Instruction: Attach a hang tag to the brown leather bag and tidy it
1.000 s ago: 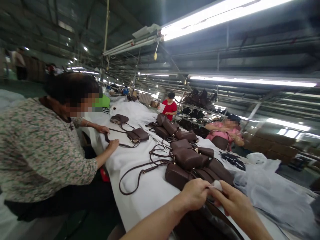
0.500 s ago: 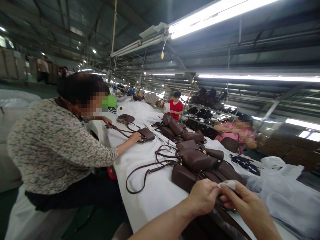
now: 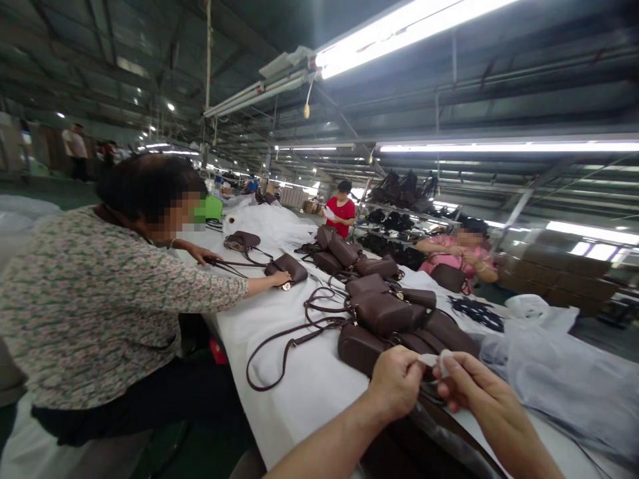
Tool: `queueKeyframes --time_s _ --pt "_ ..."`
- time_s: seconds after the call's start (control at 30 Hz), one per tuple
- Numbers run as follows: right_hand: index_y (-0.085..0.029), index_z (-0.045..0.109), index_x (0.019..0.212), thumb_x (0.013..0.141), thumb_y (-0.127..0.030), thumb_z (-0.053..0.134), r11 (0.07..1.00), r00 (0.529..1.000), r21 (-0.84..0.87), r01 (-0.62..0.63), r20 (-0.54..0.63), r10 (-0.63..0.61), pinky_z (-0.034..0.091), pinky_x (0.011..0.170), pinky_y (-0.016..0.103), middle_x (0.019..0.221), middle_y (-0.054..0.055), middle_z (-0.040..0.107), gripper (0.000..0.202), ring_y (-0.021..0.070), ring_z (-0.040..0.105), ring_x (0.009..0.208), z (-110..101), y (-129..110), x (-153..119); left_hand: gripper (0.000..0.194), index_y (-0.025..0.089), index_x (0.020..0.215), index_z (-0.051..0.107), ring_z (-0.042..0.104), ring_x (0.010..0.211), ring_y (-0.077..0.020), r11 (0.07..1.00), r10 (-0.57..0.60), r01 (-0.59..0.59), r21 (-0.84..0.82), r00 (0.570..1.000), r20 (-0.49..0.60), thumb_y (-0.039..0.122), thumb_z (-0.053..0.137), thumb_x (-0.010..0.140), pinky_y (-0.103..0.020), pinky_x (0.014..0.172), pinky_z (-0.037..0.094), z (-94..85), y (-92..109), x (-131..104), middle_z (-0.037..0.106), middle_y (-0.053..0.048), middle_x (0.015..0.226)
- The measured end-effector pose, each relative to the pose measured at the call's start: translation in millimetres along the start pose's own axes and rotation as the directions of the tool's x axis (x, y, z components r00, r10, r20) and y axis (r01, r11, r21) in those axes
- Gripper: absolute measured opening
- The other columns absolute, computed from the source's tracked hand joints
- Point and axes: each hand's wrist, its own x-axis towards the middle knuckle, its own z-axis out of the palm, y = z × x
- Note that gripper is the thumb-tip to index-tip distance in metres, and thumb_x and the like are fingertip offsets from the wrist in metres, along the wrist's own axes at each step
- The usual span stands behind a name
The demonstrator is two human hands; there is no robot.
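My left hand (image 3: 397, 384) and my right hand (image 3: 469, 386) meet at the near edge of the long white table (image 3: 304, 379). Together they pinch a small white wad (image 3: 439, 361) between the fingertips. Under my hands lies a dark brown bag with a strap (image 3: 439, 436), partly hidden by my arms. Just beyond my hands sits a pile of brown shoulder bags (image 3: 384, 319) with long looping straps (image 3: 284, 349).
A co-worker in a patterned shirt (image 3: 100, 299) leans over the table on the left, one hand on a brown bag (image 3: 287, 268). Two more people (image 3: 459, 256) work on the far side. Clear plastic bags (image 3: 564, 379) lie at the right. More bags (image 3: 344, 256) are stacked further along.
The co-worker's hand has reached out along the table onto a brown bag. My hands have stayed together on the white wad; the view has swayed slightly.
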Motion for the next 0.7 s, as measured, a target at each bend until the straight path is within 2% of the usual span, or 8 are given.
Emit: queueKeyframes --time_s 0.07,0.13,0.33,0.5,0.7 --pt "-0.017 0.062 0.071 0.058 -0.068 0.073 0.999 0.997 0.002 -0.039 0.073 0.039 0.045 0.04 0.022 0.055 0.001 0.058 0.054 0.0134 0.052 0.048 -3 -3 -4 0.029 0.017 0.073 0.068 0.056 0.074 -0.0153 1.0 0.011 -0.011 -0.021 1.0 -0.007 0.022 0.044 0.087 -0.024 0.069 0.042 -0.3 1 -1 0.064 -0.003 0.076" --pt "-0.017 0.062 0.071 0.057 -0.066 0.075 0.997 0.993 0.012 -0.074 0.098 0.072 0.044 0.039 0.022 0.052 0.0 0.055 0.053 0.0123 0.049 0.047 -4 -7 -8 0.03 0.017 0.076 0.07 0.057 0.073 -0.0154 0.998 0.018 -0.019 -0.053 1.0 -0.017 0.024 0.044 0.088 -0.024 0.068 0.042 -0.1 2 -1 0.066 -0.004 0.077" --pt "-0.015 0.061 0.07 0.056 -0.052 0.079 0.979 0.986 0.129 -0.156 0.078 0.146 0.04 0.036 0.017 0.057 -0.002 0.058 0.043 0.0083 0.049 0.045 -3 -16 -14 0.03 0.016 0.095 0.072 0.063 0.082 -0.0178 0.978 0.042 -0.047 -0.203 0.999 -0.027 0.027 0.045 0.09 -0.026 0.076 0.046 -0.1 1 0 0.072 -0.005 0.088" --pt "-0.015 0.059 0.067 0.065 -0.038 0.072 0.973 0.977 0.094 -0.209 0.05 0.205 0.037 0.032 0.014 0.055 -0.002 0.058 0.027 0.0063 0.048 0.041 1 -10 -10 0.03 0.017 0.1 0.072 0.064 0.083 -0.0174 0.972 0.08 -0.081 -0.223 0.997 -0.016 0.028 0.045 0.091 -0.025 0.077 0.047 -1.5 1 2 0.073 -0.003 0.09" --pt "-0.015 0.057 0.072 0.073 -0.027 0.067 0.964 0.973 0.135 -0.231 0.042 0.228 0.046 0.037 0.015 0.059 -0.002 0.059 0.016 0.0069 0.053 0.044 9 -9 -5 0.03 0.019 0.113 0.066 0.065 0.091 -0.0166 0.958 0.137 -0.142 -0.248 0.99 -0.035 0.025 0.046 0.092 -0.024 0.083 0.048 -2.0 2 -3 0.072 -0.003 0.106"
